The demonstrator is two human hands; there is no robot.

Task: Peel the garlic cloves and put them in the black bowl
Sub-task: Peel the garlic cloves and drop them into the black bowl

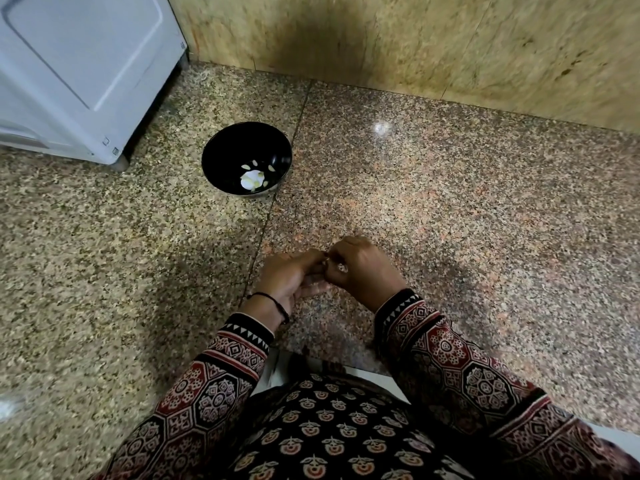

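A black bowl (pixel 221 150) stands on the speckled granite counter, up and left of my hands, holding several pale peeled garlic cloves (pixel 254 178). My left hand (pixel 289 277) and my right hand (pixel 363 268) meet near the counter's front edge. Between their fingertips a small whitish garlic clove (pixel 342 268) shows, mostly hidden. The fingers of both hands are curled round it, the right hand's from above. The left palm faces up beneath it.
A white appliance (pixel 79 71) stands at the back left, close to the bowl. A beige stone wall (pixel 415 39) runs along the back. The granite counter (pixel 450 202) stretches right of the bowl. My patterned sleeves fill the bottom of the view.
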